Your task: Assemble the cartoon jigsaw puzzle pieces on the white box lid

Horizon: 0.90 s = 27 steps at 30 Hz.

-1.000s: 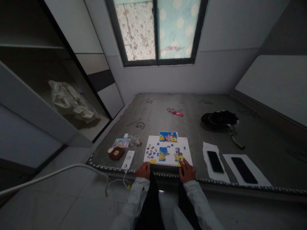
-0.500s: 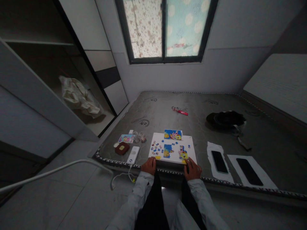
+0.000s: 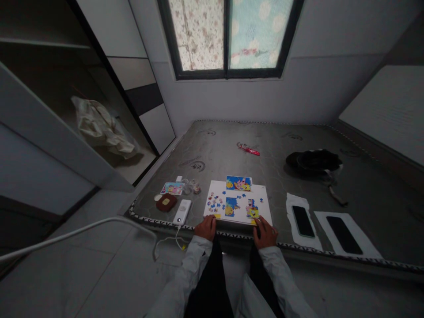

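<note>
From here the left hand [image 3: 205, 227], grip unclear, curls at the white board [image 3: 218, 186]'s near-left corner; the right hand [image 3: 265, 232] rests open near-right by joined puzzle pieces [image 3: 253, 211], likely light, best pinched edgewise.

Head view, single: worn at eye height, facing forward and down, wide, room-scale; left hand [image 3: 205, 228] and right hand [image 3: 266, 232] lower centre, mattress [image 3: 271, 145] mid-frame, window [image 3: 227, 39] top centre.

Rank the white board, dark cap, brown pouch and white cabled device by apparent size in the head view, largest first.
1. White board
2. Dark cap
3. Brown pouch and white cabled device: too alike to rank.
</note>
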{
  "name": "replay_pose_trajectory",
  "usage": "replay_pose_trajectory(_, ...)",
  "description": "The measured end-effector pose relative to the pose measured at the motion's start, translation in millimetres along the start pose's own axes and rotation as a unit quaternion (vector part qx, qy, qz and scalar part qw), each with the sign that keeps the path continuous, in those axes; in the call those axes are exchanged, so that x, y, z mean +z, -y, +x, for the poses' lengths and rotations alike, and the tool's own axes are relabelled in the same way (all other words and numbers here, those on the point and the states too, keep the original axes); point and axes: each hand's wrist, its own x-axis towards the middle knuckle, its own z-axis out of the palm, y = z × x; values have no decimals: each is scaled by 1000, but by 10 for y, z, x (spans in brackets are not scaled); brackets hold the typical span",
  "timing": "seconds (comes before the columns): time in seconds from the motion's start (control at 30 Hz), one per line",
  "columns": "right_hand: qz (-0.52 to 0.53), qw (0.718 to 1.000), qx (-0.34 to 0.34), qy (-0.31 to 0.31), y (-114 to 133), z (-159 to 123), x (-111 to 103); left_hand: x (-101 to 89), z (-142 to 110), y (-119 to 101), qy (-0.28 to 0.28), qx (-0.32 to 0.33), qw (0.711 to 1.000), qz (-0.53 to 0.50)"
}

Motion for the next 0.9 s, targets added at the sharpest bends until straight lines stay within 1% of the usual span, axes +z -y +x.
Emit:
replay_pose_trajectory(0.13,4,1000,-3,-2,12,8,-19,17,2,-6,-17,9,1000,2)
replay_pose_trajectory(0.3,12,1000,-3,-8,18,20,-31,16,3,-20,-16,24,1000,8)
replay_pose_trajectory(0.6,23,1000,4,-8,25,64,-47,47,21,10,-21,26,999,0)
replay_pose_trajectory(0.7,24,1000,9,-8,25,68,-43,53,38,1,-22,17,1000,1)
replay_pose_trajectory(0.8,26,1000,12,-9,20,65,-40,56,54,-31,-18,14,1000,6)
replay_pose_trajectory(0.9,26,1000,14,-5,13,64,-43,64,55,-76,-1,34,999,15)
